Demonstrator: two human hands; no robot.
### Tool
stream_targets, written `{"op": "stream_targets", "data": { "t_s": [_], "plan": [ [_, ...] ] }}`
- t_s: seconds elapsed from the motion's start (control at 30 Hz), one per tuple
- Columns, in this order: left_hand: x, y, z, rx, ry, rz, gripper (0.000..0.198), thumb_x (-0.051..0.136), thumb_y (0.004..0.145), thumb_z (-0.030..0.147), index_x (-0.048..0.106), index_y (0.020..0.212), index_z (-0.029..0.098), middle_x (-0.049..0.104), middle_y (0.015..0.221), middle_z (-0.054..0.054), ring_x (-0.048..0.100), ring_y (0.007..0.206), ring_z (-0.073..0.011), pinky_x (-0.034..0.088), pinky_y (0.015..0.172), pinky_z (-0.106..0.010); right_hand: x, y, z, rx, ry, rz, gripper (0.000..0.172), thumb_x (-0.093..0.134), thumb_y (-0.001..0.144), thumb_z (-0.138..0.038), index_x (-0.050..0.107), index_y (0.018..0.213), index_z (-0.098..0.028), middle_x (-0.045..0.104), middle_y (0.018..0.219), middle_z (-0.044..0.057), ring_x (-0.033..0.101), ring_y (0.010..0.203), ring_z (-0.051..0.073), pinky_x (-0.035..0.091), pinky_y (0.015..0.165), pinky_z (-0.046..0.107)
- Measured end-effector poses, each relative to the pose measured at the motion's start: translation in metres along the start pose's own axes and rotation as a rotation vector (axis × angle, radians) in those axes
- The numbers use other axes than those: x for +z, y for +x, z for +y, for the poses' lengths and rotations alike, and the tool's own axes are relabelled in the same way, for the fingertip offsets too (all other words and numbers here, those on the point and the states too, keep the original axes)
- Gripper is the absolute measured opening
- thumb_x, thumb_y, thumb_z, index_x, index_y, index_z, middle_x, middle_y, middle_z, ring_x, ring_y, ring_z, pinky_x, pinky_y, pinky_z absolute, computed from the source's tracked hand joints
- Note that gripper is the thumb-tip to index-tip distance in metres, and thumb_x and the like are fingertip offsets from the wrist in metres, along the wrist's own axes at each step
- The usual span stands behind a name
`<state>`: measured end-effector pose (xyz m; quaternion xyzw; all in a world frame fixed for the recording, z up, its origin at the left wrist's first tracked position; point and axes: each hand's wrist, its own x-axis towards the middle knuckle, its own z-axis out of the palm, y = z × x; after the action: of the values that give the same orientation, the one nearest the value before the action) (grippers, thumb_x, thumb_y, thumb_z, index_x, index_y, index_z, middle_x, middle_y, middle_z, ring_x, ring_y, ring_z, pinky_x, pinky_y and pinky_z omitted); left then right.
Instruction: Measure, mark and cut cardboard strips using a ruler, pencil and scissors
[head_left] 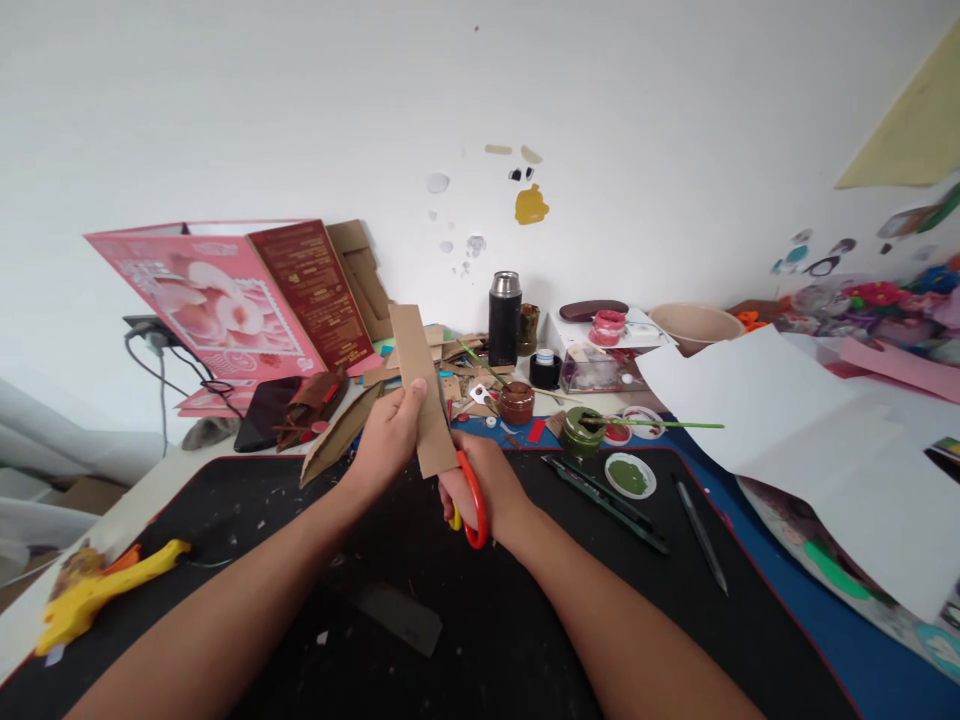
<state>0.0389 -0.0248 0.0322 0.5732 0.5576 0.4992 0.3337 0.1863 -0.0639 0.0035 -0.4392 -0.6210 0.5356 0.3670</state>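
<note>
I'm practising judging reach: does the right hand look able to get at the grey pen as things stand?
Probably yes, though the right hand holds scissors and would likely need to release them first; the grey pen lies uncovered on the black mat.

The one camera, worn on the person's head, looks forward and down from above the near side of the pale table point(161, 490), facing the white wall point(337, 110) that fills the upper part of the view. The bare left forearm point(247, 590) and bare right forearm point(600, 590) enter from the bottom edge and run inward, so the lens sits above and between them. The flat brown cardboard strip point(418, 350) is near mid-frame, closer than the black cylindrical flask with a silver top point(505, 325). The wide field reaches from the yellow plastic tool point(105, 595) at lower left to large white paper sheets point(795, 420) at right.
</note>
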Motion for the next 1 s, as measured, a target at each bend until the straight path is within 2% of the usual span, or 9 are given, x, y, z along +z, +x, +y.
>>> {"op": "stream_targets", "data": {
  "t_s": [0.37,0.57,0.8,1.0],
  "plan": [
    [-0.0011,0.0004,0.0055,-0.024,-0.012,-0.026,0.068,0.063,0.077,0.089,0.056,0.065,0.023,0.061,0.060,-0.004,0.056,0.056,-0.0207,0.044,0.051,-0.031,0.0004,0.0000,0.0050,-0.012,-0.051,0.013,0.015,0.055,0.099,-0.022,0.070,0.095,-0.020,0.054,0.044,-0.007,0.058,0.036,0.014,0.042,0.037,0.016],
    [0.0000,0.0003,0.0025,-0.026,-0.054,-0.024,0.070,0.063,0.077,0.091,0.060,0.066,0.021,0.064,0.061,-0.005,0.058,0.056,-0.0211,0.047,0.052,-0.031,0.0033,0.0014,0.0074,-0.001,-0.031,0.032,0.012,0.059,0.097,-0.024,0.070,0.095,-0.022,0.053,0.044,-0.008,0.056,0.035,0.015,0.041,0.035,0.018],
    [-0.0002,0.0018,-0.0022,-0.041,-0.061,-0.033,0.069,0.062,0.079,0.089,0.061,0.068,0.021,0.065,0.064,-0.005,0.058,0.056,-0.0212,0.047,0.054,-0.032,0.0035,-0.0013,-0.0002,-0.006,-0.096,0.064,0.019,0.065,0.098,-0.038,0.072,0.093,-0.021,0.052,0.044,-0.007,0.056,0.036,0.016,0.040,0.034,0.019],
    [0.0002,-0.0007,0.0038,-0.041,-0.062,-0.019,0.070,0.063,0.077,0.090,0.059,0.065,0.021,0.062,0.062,-0.004,0.056,0.056,-0.0204,0.044,0.053,-0.030,0.0034,0.0005,0.0013,0.007,-0.107,0.072,0.020,0.069,0.096,-0.040,0.072,0.096,-0.020,0.052,0.045,-0.007,0.056,0.035,0.015,0.039,0.035,0.019]
  ]
}}
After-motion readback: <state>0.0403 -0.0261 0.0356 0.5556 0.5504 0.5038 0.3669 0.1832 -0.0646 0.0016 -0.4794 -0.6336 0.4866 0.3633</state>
